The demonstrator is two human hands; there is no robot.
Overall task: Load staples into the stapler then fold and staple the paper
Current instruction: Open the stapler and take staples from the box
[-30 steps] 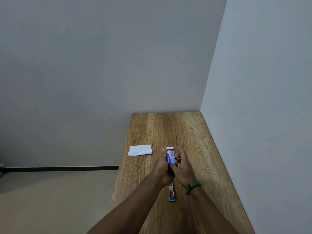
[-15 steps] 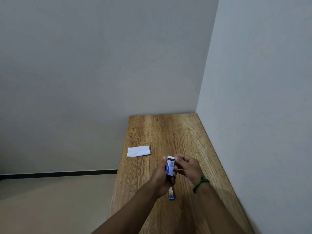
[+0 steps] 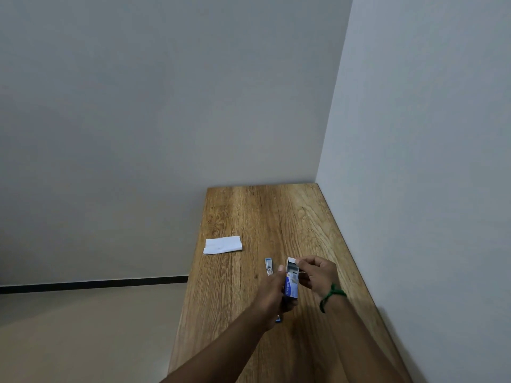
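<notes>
Step in hand, as I read it: getting staples out of the box, loading not begun. Left hand [image 3: 272, 294] wrapped round the blue staple box [image 3: 291, 286], held upright w/ top flap open. Right hand [image 3: 318, 275] just beside the box mouth, thumb & forefinger pinched on something thin, prob a staple strip, too small to confirm. Stapler [image 3: 268, 267] lies on the table [image 3: 276, 211], partly hidden under the left hand. Paper [image 3: 223, 244] well left of the fingers. Next: strip to stapler, needs it opened.

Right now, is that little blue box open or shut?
Open. The staple box, held in the left hand, has its top flap raised, and the right hand pinches at its mouth.
</notes>
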